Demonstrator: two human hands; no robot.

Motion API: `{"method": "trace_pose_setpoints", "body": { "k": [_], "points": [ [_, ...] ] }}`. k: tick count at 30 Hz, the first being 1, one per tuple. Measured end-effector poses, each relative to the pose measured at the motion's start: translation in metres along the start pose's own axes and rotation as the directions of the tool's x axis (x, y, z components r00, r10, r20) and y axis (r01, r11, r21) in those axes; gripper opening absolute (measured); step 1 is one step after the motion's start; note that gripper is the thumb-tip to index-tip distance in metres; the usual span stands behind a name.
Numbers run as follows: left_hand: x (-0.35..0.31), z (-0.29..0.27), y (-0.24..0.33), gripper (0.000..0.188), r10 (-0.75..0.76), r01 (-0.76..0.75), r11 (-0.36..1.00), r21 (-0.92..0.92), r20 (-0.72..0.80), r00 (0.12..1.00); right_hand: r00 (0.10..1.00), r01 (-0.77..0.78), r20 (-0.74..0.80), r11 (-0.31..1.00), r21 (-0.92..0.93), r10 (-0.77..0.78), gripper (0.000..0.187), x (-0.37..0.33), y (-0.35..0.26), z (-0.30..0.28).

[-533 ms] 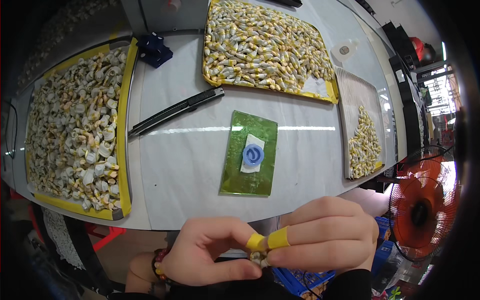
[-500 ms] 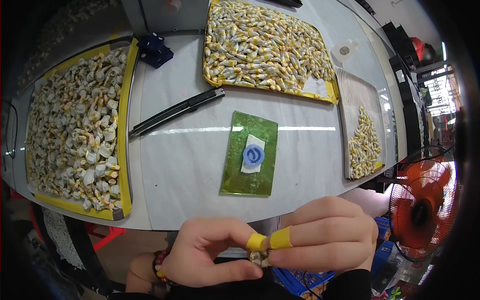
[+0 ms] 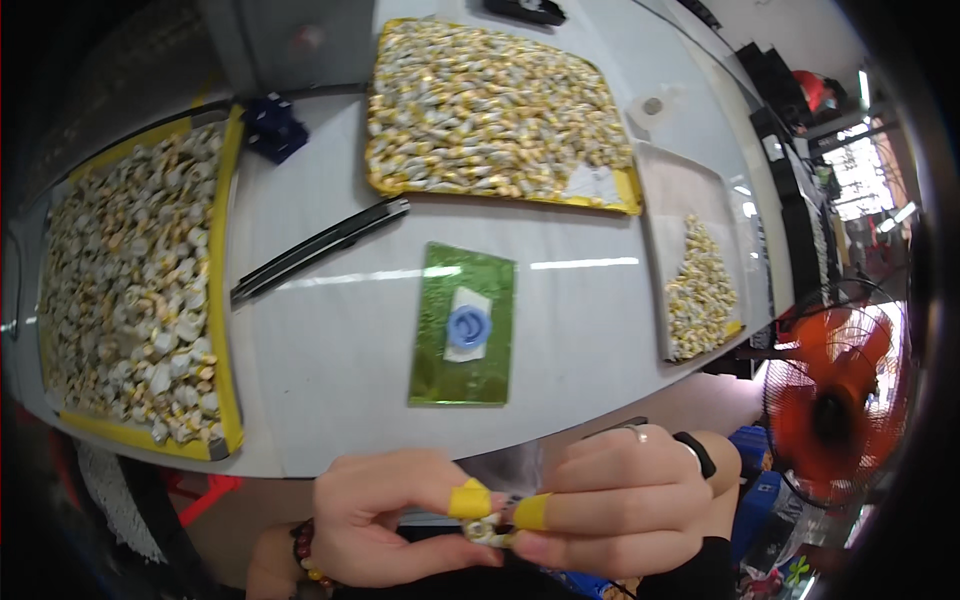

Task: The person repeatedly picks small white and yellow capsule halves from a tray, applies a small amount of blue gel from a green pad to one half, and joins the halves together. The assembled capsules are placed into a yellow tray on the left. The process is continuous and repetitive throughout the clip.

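Observation:
Close to the front edge of the table, my left hand [image 3: 385,520] and my right hand [image 3: 625,500] meet over a small whitish piece [image 3: 483,532] with dark spots. The left thumb and index finger pinch it from one side; my right fingertips grip its other side. Yellow tape wraps an index fingertip on each hand. Fingers hide most of the piece, so its kind is unclear. Beyond the hands, a green rectangular plate [image 3: 430,375] lies on the table, bearing a white paper piece [image 3: 479,299] with a round blue dish [image 3: 469,328] on top.
At left stands a yellow-edged tray [image 3: 224,300] heaped with loose whitish pieces. Another tray [image 3: 626,190] at the back holds packed white-and-yellow pieces; a pale tray [image 3: 685,180] at right holds a smaller pile. A black bar [image 3: 320,250] lies between them. An orange fan [image 3: 832,375] stands at right.
The table and trays have shifted left in the picture as the view moved. My right hand has turned, showing a ring and a black wristband. Both hands still pinch the small piece.

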State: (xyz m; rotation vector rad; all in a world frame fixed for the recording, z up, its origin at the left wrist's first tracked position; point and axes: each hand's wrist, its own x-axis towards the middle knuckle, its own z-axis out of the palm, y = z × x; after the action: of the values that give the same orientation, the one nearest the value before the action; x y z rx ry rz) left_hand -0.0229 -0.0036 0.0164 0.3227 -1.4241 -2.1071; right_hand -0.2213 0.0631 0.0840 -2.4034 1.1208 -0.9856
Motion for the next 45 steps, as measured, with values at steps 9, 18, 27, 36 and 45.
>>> {"method": "trace_pose_setpoints", "body": {
  "k": [9,18,27,36,45],
  "points": [
    [-0.009,0.004,-0.004,0.033,-0.144,0.127,0.938,-0.323,-0.029,0.989,0.819,-0.57,-0.466,0.577,-0.586,0.336,0.017,-0.021,0.047,-0.102],
    [-0.013,0.006,-0.01,0.036,-0.196,0.186,0.869,-0.458,0.025,0.98,0.691,-0.649,-0.126,0.534,-0.542,0.712,0.024,-0.102,0.141,-0.141],
    [-0.011,0.002,-0.003,0.035,-0.244,0.213,0.841,-0.497,0.003,0.97,0.671,-0.648,-0.191,0.442,-0.621,0.716,0.006,-0.096,0.155,-0.127],
    [-0.014,-0.014,-0.02,0.034,-0.117,0.145,0.795,-0.59,0.085,0.989,0.768,-0.617,-0.182,0.631,-0.47,0.614,0.004,-0.044,0.104,-0.1],
    [-0.019,-0.015,-0.02,0.034,-0.162,0.184,0.705,-0.685,0.097,0.982,0.741,-0.665,0.063,0.743,-0.075,0.669,0.007,-0.009,0.063,-0.04]
  ]
}}
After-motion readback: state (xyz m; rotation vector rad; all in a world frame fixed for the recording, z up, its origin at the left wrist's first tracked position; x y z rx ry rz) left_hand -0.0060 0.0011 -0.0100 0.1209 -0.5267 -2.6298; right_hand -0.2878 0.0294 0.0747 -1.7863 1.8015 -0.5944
